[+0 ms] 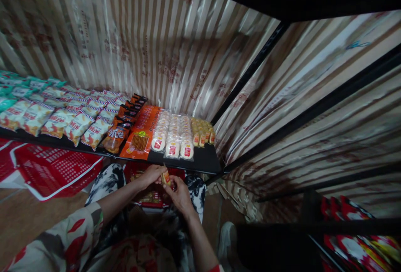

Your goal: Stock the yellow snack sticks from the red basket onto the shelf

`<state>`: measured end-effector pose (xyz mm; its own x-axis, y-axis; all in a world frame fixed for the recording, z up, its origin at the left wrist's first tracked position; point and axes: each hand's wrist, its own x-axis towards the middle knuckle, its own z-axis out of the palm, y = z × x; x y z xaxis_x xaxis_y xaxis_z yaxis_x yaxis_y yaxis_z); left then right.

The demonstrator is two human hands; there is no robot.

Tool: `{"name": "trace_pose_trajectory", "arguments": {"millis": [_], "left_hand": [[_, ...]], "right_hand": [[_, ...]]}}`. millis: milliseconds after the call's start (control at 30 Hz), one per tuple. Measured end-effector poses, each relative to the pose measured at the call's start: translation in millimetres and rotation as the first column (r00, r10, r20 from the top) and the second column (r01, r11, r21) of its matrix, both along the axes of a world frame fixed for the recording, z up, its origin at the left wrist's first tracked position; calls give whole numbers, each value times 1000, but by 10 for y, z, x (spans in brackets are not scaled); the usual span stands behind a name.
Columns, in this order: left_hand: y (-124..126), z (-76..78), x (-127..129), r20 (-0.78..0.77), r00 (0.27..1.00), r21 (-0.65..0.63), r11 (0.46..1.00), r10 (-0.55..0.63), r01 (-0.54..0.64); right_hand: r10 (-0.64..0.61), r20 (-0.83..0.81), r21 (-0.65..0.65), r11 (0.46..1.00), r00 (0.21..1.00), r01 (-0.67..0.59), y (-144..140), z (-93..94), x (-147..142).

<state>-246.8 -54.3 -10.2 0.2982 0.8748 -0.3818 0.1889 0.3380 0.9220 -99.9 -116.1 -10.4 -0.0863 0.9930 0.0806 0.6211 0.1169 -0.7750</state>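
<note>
Between my two hands is a small yellow wrapped snack pack (165, 177) with a red label. My left hand (153, 175) pinches it from the left, and my right hand (179, 193) grips its lower right side. Both hands are over a red basket (175, 172) between my knees, which holds more yellow packs (149, 197). Just ahead, on a black shelf (205, 159), similar small yellow packs (202, 132) stand in rows at the right end. Beside them are rows of round white wrapped cakes (172, 148) with red labels.
Farther left on the shelf lie orange snack bags (139, 138), white chip bags (73, 125) and green bags (21, 90). A red basket (59, 167) stands below left. Striped curtain (131, 34) hangs behind, with black frame bars (250, 71) at right. Red bags (354, 238) sit lower right.
</note>
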Motion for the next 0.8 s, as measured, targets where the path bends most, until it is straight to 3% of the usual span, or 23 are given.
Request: {"name": "trace_pose_trajectory", "arguments": {"millis": [200, 333, 567, 800], "left_hand": [[112, 28, 228, -133, 990, 164, 984, -51, 73], [152, 33, 381, -173, 983, 182, 979, -56, 88], [146, 112, 602, -182, 983, 204, 976, -35, 73], [166, 168, 836, -180, 984, 224, 974, 7, 34]], "right_hand": [[-121, -135, 47, 991, 983, 128, 8, 23, 73], [-221, -185, 114, 963, 958, 244, 36, -33, 150], [-325, -181, 130, 928, 928, 350, 108, -111, 309], [-462, -168, 158, 860, 871, 486, 189, -211, 483]]}}
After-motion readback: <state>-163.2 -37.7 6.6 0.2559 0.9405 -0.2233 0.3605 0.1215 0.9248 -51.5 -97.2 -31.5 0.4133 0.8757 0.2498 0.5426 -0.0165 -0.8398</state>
